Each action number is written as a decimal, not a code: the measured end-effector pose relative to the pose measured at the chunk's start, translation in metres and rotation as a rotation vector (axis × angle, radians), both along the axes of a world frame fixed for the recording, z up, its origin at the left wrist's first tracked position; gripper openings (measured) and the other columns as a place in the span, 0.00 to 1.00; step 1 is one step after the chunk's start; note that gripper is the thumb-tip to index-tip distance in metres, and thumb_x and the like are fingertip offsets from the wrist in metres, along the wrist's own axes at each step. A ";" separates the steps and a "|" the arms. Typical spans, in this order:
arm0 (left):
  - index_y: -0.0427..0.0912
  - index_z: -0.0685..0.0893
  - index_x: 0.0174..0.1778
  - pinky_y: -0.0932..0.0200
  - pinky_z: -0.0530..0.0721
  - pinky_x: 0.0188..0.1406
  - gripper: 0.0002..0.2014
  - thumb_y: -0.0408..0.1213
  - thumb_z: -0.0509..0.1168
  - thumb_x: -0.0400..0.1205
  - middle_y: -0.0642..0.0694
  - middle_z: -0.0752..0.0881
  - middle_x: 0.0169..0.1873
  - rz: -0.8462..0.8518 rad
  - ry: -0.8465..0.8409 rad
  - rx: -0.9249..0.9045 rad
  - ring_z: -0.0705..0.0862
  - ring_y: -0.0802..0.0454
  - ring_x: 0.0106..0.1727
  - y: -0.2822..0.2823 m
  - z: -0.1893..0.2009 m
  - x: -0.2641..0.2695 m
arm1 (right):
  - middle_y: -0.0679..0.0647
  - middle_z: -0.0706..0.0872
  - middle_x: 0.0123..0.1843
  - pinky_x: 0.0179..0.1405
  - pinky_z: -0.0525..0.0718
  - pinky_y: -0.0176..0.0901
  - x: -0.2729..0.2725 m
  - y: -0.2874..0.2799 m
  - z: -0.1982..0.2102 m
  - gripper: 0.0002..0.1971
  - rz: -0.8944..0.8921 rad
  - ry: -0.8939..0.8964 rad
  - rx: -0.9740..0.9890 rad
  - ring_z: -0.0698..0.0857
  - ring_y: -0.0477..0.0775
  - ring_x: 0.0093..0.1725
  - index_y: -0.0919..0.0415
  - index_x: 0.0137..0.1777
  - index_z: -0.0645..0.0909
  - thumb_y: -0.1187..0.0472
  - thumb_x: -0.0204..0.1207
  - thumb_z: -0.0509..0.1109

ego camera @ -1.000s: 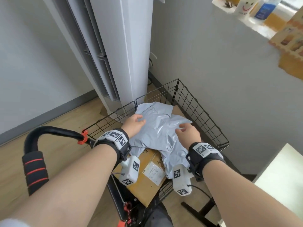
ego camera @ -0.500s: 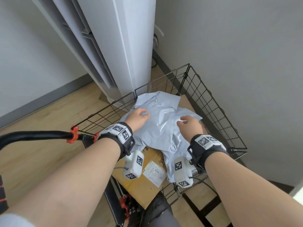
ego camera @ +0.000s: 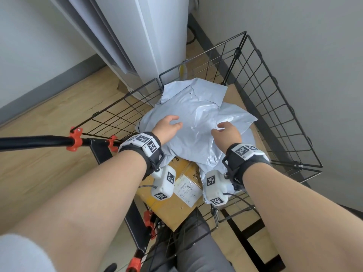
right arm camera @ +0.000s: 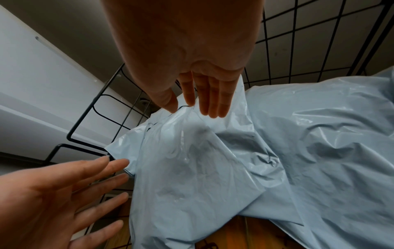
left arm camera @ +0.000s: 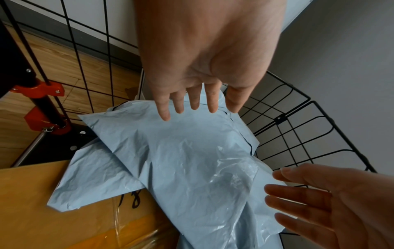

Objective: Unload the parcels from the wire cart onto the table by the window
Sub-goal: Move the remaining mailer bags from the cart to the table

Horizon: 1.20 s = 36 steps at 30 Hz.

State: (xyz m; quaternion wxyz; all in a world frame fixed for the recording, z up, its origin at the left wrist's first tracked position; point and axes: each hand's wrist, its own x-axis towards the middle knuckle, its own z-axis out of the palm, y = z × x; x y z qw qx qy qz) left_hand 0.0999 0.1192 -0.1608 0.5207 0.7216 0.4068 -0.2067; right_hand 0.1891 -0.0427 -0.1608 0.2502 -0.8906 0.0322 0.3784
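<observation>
Both hands open, fingers spread, nothing gripped: left hand (ego camera: 167, 127) and right hand (ego camera: 227, 134) flank the top grey mailer (ego camera: 196, 122) inside the wire cart (ego camera: 275, 114), atop a cardboard box (ego camera: 172, 209); mailer's long axis runs toward the cart's far-left corner

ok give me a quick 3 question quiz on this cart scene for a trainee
1. True or false: the left hand is gripping a grey mailer bag.
2. Multiple choice: what lies under the grey bags in the wire cart? A) a cardboard box B) a red crate C) a stack of books
3. Fill in: the right hand has its fingers ____ over the bags.

Key:
1. False; its fingers are straight, spread above the bag.
2. A; the cardboard box with a white label shows beneath them.
3. Open; nothing is held.
</observation>
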 end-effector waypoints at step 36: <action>0.44 0.68 0.79 0.59 0.65 0.72 0.27 0.38 0.64 0.83 0.46 0.68 0.78 -0.026 0.028 -0.068 0.66 0.49 0.79 -0.004 -0.010 -0.020 | 0.63 0.85 0.51 0.54 0.87 0.60 -0.027 0.012 -0.018 0.22 -0.332 0.135 0.167 0.88 0.64 0.48 0.61 0.68 0.72 0.61 0.73 0.65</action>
